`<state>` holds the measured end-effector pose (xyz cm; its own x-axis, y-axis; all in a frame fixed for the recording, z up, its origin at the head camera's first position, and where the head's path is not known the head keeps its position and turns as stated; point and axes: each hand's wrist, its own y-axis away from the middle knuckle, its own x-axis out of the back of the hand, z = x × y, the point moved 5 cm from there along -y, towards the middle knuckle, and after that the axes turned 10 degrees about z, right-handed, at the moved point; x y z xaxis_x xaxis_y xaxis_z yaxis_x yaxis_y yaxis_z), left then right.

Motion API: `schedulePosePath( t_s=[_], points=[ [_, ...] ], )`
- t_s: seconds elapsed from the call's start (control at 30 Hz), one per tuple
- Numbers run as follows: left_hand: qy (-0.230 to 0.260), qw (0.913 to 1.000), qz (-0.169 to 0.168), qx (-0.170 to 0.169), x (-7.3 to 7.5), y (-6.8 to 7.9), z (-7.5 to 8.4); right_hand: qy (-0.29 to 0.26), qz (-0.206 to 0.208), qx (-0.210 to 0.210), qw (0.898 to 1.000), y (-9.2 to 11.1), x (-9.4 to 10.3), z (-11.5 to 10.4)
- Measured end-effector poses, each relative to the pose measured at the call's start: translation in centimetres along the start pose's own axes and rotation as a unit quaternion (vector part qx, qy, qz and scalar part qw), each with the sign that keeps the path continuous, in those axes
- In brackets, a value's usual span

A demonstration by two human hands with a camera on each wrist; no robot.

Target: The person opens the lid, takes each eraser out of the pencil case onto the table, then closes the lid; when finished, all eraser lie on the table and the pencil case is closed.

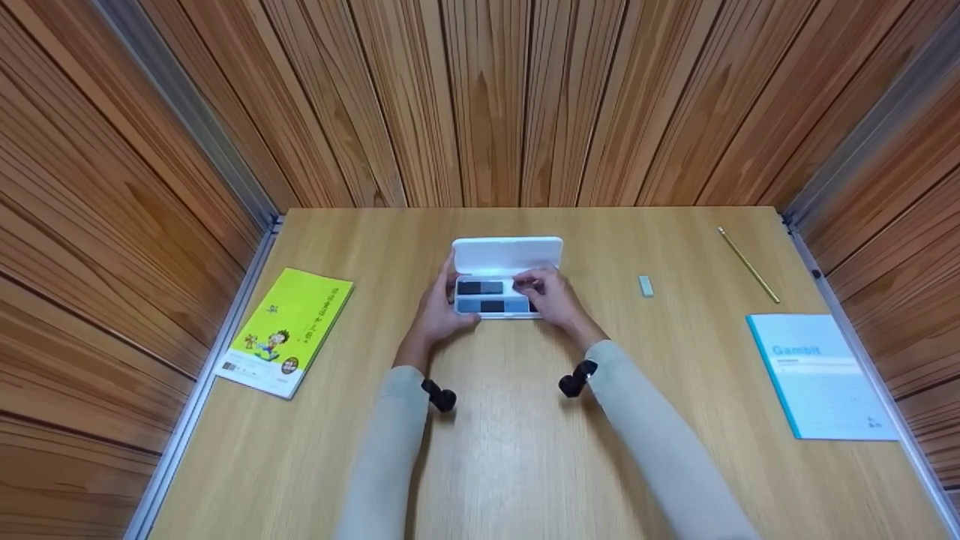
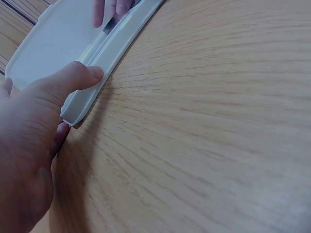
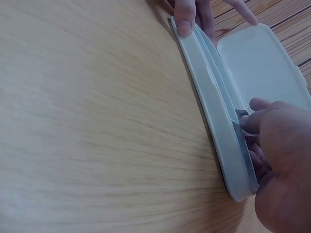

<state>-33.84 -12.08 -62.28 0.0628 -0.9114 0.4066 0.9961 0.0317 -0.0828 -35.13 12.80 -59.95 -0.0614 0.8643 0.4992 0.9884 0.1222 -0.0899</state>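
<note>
An open white pencil case (image 1: 496,316) sits mid-table, its lid (image 1: 506,255) raised at the back. Dark and grey-blue sections show in its two long compartments. My left hand (image 1: 441,307) grips the case's left end; in the left wrist view the thumb (image 2: 85,77) lies over the front rim. Over the right half of the case, my right hand (image 1: 553,296) has its fingertips down in the compartments. Thumb and finger pinch a small dark grey piece (image 3: 241,113) there, mostly hidden by the hand; its kind cannot be made out.
To the right of the case lies a small pale eraser (image 1: 646,286), with a gold pencil (image 1: 748,264) farther right. A light blue notebook (image 1: 825,379) rests by the right edge, a yellow-green book (image 1: 289,330) by the left. Wooden panels (image 1: 487,105) rise behind the table.
</note>
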Motion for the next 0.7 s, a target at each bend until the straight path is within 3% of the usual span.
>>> schedulePosePath(
  t_s=[0.33, 0.7],
  points=[
    [0.001, 1.0, -0.001, 0.005, 0.0, 0.0, 0.3, 0.014, 0.017, 0.012, 1.0, -0.1, 0.1, 0.0],
    [0.007, 1.0, -0.002, 0.004, 0.0, 0.0, 0.1, -0.025, 0.035, 0.017, 0.999, -0.3, 1.1, -0.1]
  ],
)
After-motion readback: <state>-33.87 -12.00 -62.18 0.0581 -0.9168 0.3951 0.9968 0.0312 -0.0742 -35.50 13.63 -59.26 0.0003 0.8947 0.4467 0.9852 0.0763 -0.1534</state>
